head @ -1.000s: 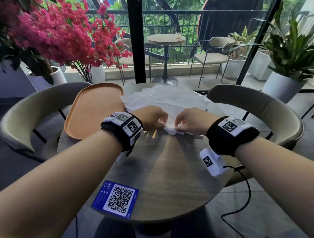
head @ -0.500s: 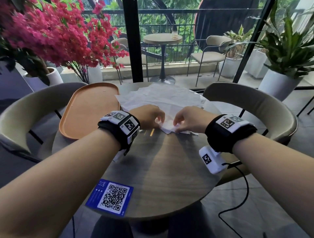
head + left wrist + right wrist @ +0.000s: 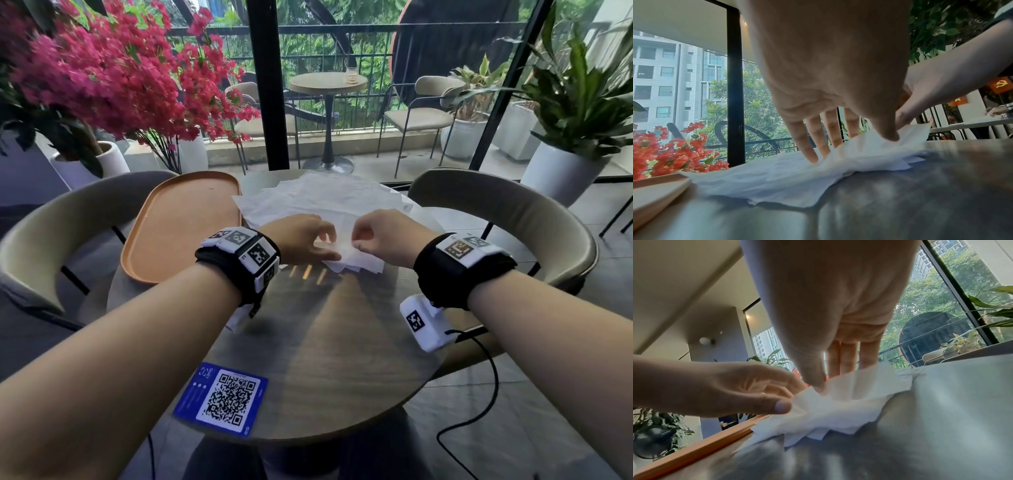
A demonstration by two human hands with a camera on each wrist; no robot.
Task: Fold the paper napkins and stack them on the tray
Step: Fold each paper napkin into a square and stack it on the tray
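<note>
- The round wooden table (image 3: 335, 359) is standing between two curved chairs, its near edge carrying a blue QR card (image 3: 222, 399); its pedestal is mostly lost in shadow beneath.
- The orange oval tray (image 3: 178, 222) is lying on the table's left side with nothing showing on its surface, and the left wristband is cutting off its near right corner.
- The loose pile of white paper napkins (image 3: 325, 202) is lying spread over the far half of the table, just beside the tray; how many sheets are in it is hard to make out, since the layers are overlapping and the hands are covering the near edge.
- The left hand (image 3: 301, 240) is hovering low over the pile's near corner, thumb and curled fingers pinching a napkin's edge.
- The right hand (image 3: 383, 240) is sitting close beside it, its thumb and forefinger nipping the same lifted, crumpled corner, remaining fingers reaching down behind the paper.
</note>
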